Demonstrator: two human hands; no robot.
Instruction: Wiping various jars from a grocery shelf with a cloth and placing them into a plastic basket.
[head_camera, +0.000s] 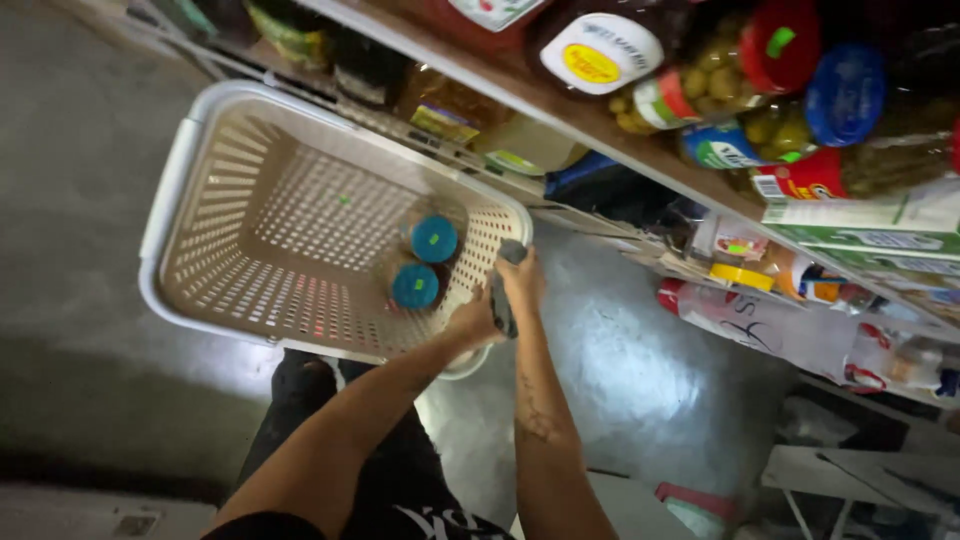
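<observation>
Two blue-lidded jars (425, 262) already lie in the basket (200, 200). Both hands, left (470, 322) and right (520, 282), are clenched on its handle (503, 290). Many jars remain on the shelf (600, 125) at right.

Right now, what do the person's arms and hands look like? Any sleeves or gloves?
Both arms are bare, with no long sleeves and no gloves. The right forearm has a dark tattoo-like marking on it. The left hand and right hand are bare too; no rings or watch show. Below are dark clothes with a white print.

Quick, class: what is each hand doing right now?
Left hand: closed on the basket rim.
Right hand: closed on the basket's dark handle.
</observation>
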